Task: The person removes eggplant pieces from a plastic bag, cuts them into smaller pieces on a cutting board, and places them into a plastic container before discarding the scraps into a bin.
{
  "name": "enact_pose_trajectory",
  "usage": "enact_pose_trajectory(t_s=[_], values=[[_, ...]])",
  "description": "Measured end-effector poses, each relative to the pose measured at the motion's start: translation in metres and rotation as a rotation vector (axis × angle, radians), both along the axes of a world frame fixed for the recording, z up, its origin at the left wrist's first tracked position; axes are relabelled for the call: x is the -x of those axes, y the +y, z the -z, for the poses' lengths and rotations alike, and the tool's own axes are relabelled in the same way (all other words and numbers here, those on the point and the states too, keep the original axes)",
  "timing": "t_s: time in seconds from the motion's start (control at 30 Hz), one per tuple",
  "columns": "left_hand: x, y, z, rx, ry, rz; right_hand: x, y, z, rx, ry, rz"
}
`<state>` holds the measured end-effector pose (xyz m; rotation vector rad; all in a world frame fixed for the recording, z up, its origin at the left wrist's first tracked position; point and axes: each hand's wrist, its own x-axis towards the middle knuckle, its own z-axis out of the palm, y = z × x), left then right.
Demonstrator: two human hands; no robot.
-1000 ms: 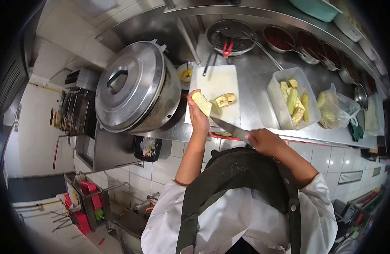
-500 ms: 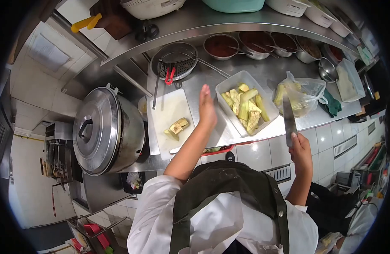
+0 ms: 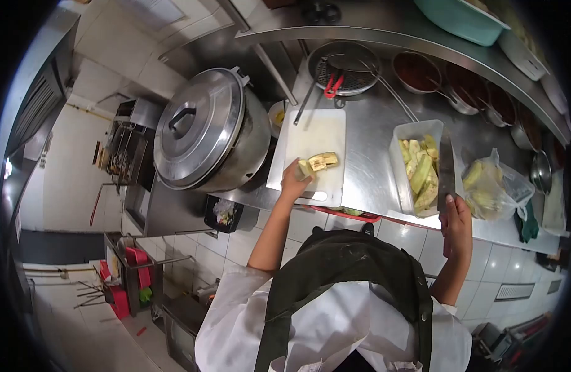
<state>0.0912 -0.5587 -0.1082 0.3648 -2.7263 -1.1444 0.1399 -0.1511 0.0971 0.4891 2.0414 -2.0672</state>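
Observation:
My left hand [image 3: 294, 182] is at the near left part of the white cutting board [image 3: 315, 127]. Its fingers and thumb close around a small piece of peeled eggplant [image 3: 305, 168]. Against that piece lies a bigger, brown-streaked eggplant chunk [image 3: 323, 161]. In my right hand [image 3: 458, 218] is the handle of a large knife [image 3: 447, 166], its broad blade pointing away from me. The blade passes over the right side of a clear plastic container [image 3: 396, 162] filled with several pale green-yellow eggplant pieces [image 3: 424, 172].
Left of the board stands a big lidded steel pot [image 3: 202, 127]. A strainer [image 3: 352, 57] with red-handled tongs [image 3: 333, 85] sits at the back, beside bowls of red sauce [image 3: 416, 69]. A plastic bag [image 3: 493, 186] of pale vegetables lies right. A steel shelf [image 3: 372, 32] overhangs the counter.
My left hand has come down from above the counter onto the small eggplant piece. The view has swung left. My right hand still grips the knife, its blade now alongside the container.

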Motion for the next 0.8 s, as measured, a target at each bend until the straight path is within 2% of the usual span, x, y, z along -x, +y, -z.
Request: enact_pose_trajectory(t_s=[0.03,0.13,0.23,0.27,0.37,0.4,0.5,0.57,0.63,0.8], values=[[0.003,0.003,-0.004,0.053,-0.003,0.059,0.003,-0.007,-0.001,0.013,0.018,-0.014],[0.006,0.005,-0.01,-0.267,-0.068,-0.076,0.005,-0.026,0.0,0.096,0.066,-0.001],[-0.009,0.009,-0.022,-0.587,0.033,-0.214,-0.001,-0.04,0.016,0.055,0.2,-0.181],[-0.016,0.009,-0.029,-0.728,-0.151,-0.237,-0.002,-0.042,0.019,-0.011,0.084,-0.266],[-0.033,0.011,-0.034,-1.498,-0.257,-0.207,-0.008,-0.076,0.018,-0.225,0.077,-0.436],[-0.035,0.017,-0.036,-1.487,-0.262,-0.241,-0.01,-0.084,0.032,-0.37,0.202,-0.473],[-0.043,0.019,-0.046,-1.61,-0.294,0.032,-0.015,-0.107,0.043,-0.677,0.477,-0.533],[-0.044,0.027,-0.043,-1.299,-0.309,-0.014,-0.015,-0.115,0.048,-0.863,0.557,-0.641],[-0.046,0.036,-0.065,-1.033,-0.291,-0.051,-0.015,-0.126,0.041,-0.952,0.572,-0.667],[-0.045,0.035,-0.069,-0.838,-0.185,-0.012,-0.013,-0.147,0.033,-1.062,0.568,-0.682]])
